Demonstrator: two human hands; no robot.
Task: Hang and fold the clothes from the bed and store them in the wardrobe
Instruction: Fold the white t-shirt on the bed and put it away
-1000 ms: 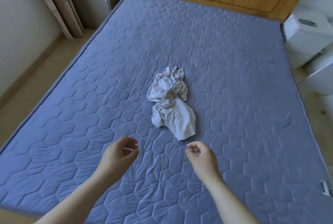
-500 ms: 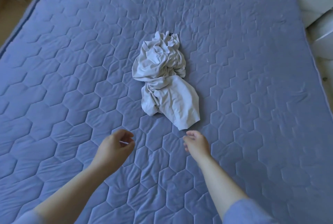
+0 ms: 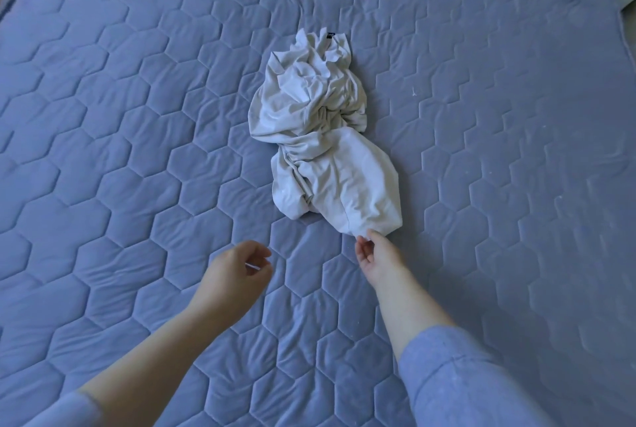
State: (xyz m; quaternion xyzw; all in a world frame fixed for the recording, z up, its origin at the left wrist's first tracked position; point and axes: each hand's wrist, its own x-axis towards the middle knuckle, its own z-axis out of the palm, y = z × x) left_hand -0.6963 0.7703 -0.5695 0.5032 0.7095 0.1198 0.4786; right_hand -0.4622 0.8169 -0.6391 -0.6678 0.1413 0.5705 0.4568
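- Near the middle of the blue quilted mattress (image 3: pixel 137 117) sits the crumpled pale garment (image 3: pixel 320 151), all bunched up, with a tiny dark tag (image 3: pixel 330 36) at the far end.
- right hand (image 3: pixel 378 258) has its fingertips right at the near hem; honestly can't tell if it's pinching or just touching.
- left hand (image 3: pixel 234 275) hovers apart from the garment, fingers loosely curled, holding nothing.
- blue sleeve (image 3: pixel 464 375) on the right arm.

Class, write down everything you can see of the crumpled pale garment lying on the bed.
The garment is pale grey-white, soft thin cloth, bunched into a long wrinkled heap, unfolded. A small dark label shows at its far end; the near end is smoother. It lies on the blue quilted mattress. The right hand touches its near corner.
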